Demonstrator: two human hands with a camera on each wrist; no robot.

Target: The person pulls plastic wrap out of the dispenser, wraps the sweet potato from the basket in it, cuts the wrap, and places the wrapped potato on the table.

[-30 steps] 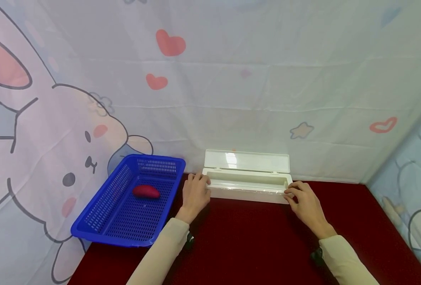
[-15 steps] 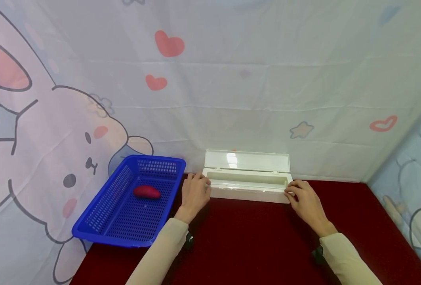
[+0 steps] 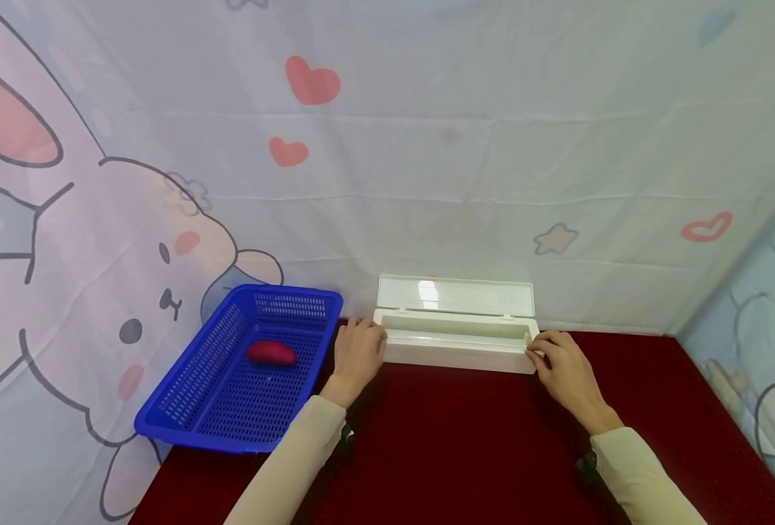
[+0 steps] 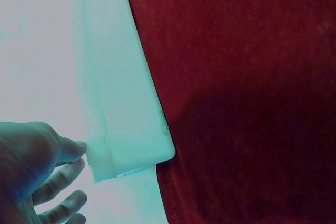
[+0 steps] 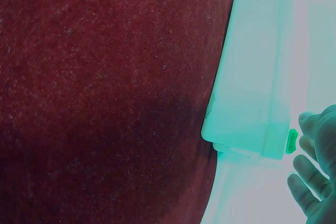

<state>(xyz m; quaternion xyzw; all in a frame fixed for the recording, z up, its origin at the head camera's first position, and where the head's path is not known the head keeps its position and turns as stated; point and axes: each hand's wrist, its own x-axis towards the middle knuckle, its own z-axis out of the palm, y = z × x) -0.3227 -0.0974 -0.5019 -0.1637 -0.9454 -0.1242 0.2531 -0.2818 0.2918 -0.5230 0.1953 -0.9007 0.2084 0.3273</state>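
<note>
A long white cling film dispenser stands at the back of the table, its clear lid raised against the backdrop. Inside lies a pale roll, and shiny cling film spans the opening near the front edge. At the left end my left hand pinches the film's edge between thumb and fingers. My right hand does likewise at the right end, thumb and index finger together. The wrist views are overexposed, so the film itself barely shows there. A small green piece sits beside the right fingertips.
To the left stands a blue plastic basket with a dark pink sweet potato in it. Dark red cloth covers the table. Behind hangs a printed backdrop, close to the dispenser's lid.
The film's glinting edge no longer hangs over the dispenser's front; it lies further back across the opening. Both hands have shifted only slightly. Basket and sweet potato stay as they were.
</note>
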